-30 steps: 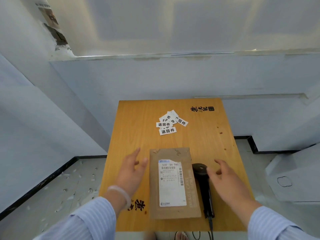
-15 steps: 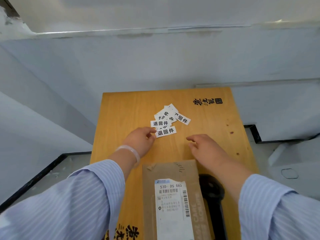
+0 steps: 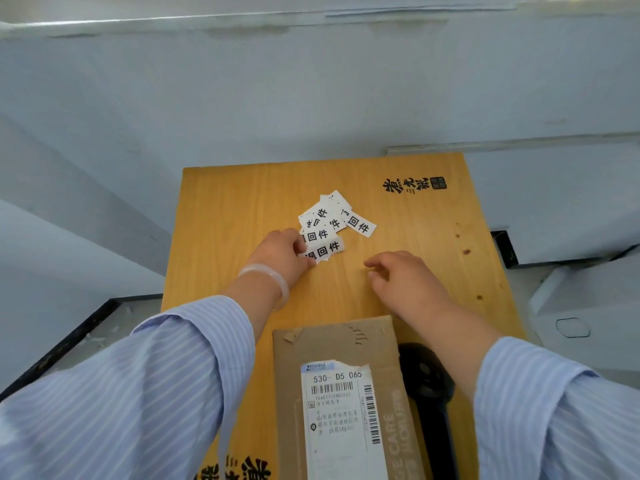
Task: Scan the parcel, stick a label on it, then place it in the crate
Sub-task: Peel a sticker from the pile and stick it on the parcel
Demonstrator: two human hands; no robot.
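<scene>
The labelling step looks to be in hand: the parcel [image 3: 343, 396], a flat cardboard box with its shipping slip face up, lies on the tabletop [image 3: 221, 216] at the near edge, with the black scanner [image 3: 429, 386] touching its right side. Beyond the parcel, the left hand [image 3: 280, 254] has its fingers [image 3: 304, 252] pinched on the near end of the closest label [image 3: 325, 251] in the small pile of labels [image 3: 332, 220]. The right hand [image 3: 401, 278] rests on bare wood to the right of that label, fingers loosely curled and holding nothing. Next, the label probably needs lifting clear of the pile, perhaps peeling, then pressing onto the parcel. No crate is in view.
</scene>
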